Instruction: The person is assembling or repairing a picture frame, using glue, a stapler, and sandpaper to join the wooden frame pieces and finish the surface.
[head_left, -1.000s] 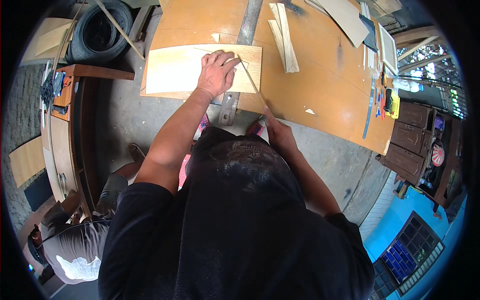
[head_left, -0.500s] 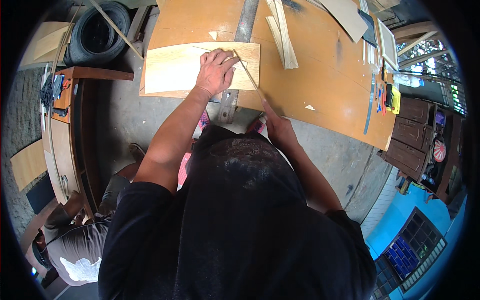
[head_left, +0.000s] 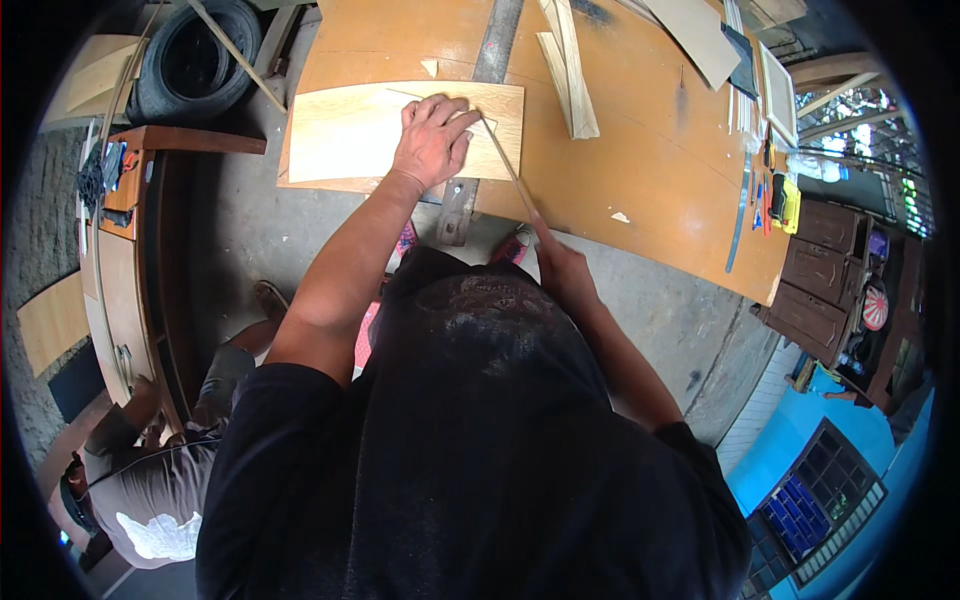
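A pale wood-grain board [head_left: 335, 135] lies across the left part of a large orange-brown worktop [head_left: 640, 170]. My left hand [head_left: 435, 140] presses down on top of it, fingers bent and apart, thumb to the right. In my right hand [head_left: 565, 272] is a hand saw [head_left: 508, 167], seen edge-on as a thin slanting strip; my grip hides its handle. Its far end reaches the board just right of my left fingers, and the near end slopes toward my body past the worktop's front edge.
Long wood strips [head_left: 567, 80] lie beyond the board. At the right end sit a yellow-and-black tool [head_left: 785, 203] and a metal ruler [head_left: 741, 220]. A dark metal bar [head_left: 458, 210] juts from under the board. Another person [head_left: 150, 490] crouches at lower left beside a wooden cabinet [head_left: 170, 260].
My right hand has drawn the saw back toward my body and slightly right. My left hand stays on the board, which keeps its place.
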